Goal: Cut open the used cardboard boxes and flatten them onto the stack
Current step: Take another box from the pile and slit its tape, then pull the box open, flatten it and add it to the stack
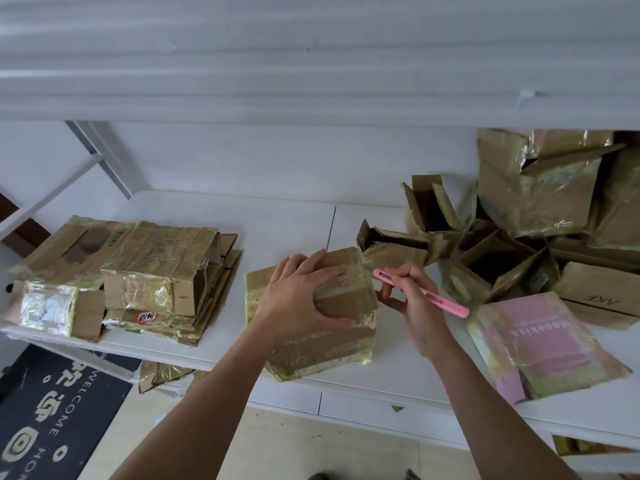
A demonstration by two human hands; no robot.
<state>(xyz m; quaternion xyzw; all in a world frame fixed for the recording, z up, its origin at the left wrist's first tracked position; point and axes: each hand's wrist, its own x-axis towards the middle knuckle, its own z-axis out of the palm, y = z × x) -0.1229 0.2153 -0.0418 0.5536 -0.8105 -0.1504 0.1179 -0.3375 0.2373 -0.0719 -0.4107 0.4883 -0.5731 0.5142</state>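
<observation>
While the left hand [298, 292] sits curled over the top of the small brown cardboard box wrapped in yellowish tape [311, 313], the right hand [412, 303] pinches a slim pink utility cutter [420, 293] like a pen, tip just beside the box's upper right corner. That box stands at the front edge of the white shelf [277, 223], between the stack of flattened taped cardboard [131, 275] on the left and the heap of opened brown boxes [519, 233] on the right.

Honestly it looks light and probably empty, so it'll likely skid unless pinned from above like this. All that glossy tape seems slippery and tougher than the board itself, so I'd grip across the top and side edges and run the blade along the seams, away from the holding fingers.
</observation>
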